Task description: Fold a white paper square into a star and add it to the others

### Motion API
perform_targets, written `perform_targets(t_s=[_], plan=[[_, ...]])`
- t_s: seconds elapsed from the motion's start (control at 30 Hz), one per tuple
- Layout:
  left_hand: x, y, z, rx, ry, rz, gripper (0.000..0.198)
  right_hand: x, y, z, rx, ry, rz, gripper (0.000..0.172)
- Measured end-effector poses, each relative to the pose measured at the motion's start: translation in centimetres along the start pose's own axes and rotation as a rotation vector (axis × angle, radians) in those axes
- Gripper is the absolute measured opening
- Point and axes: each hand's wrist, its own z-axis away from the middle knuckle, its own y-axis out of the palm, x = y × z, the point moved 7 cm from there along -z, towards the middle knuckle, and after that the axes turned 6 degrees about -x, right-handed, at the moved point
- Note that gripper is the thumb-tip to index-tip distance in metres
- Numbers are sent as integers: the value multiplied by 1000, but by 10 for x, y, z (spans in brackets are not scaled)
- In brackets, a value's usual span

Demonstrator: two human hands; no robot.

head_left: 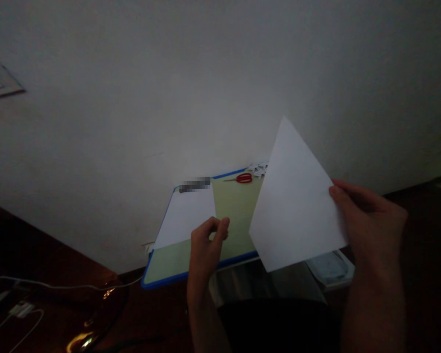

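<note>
My right hand [369, 220] pinches a white sheet of paper [297, 206] along its right edge, between thumb and fingers. The sheet is held up at a tilt above the right side of a pale green table with a blue rim [238, 220] and hides part of it. In front of the table's middle is my left hand [208, 240], its fingers curled in and the thumb against them, with nothing visible in it. Beyond that hand, another white sheet [187, 213] lies flat on the table's left part. Red-handled scissors [243, 178] rest near the back edge.
Several small cut paper pieces [259, 169] lie at the table's back right, partly behind the raised sheet. A blurred dark strip [194, 185] sits at the back left. The wall [132, 122] stands behind. White cables [69, 286] run at lower left; a clear-topped box [330, 269] is below right.
</note>
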Motion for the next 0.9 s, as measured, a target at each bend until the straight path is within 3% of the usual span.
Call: perform_targets(t_s=[0.13, 0.3, 0.4, 0.6, 0.7, 0.8, 0.83, 0.9], plan=[[22, -3, -4, 43, 8, -56, 23, -23, 30, 2, 153, -14, -2, 30], [28, -3, 7, -16, 218, -233, 19, -56, 76, 23, 389, 13, 174, 37], [25, 3, 25, 46, 381, -366, 23, -64, 85, 32, 440, -15, 262, 38], [29, 16, 49, 188, 489, -652, 24, -72, 87, 33, 543, -125, 480, 26], [28, 18, 53, 196, 519, -667, 25, -64, 89, 36, 588, -232, 585, 26], [25, 18, 55, 180, 553, -682, 26, -37, 101, 53, 613, -510, 766, 29], [24, 18, 56, 175, 559, -684, 26, -26, 110, 65, 682, -603, 768, 28], [23, 18, 59, 178, 560, -684, 27, -11, 132, 99, 949, -695, 680, 22]])
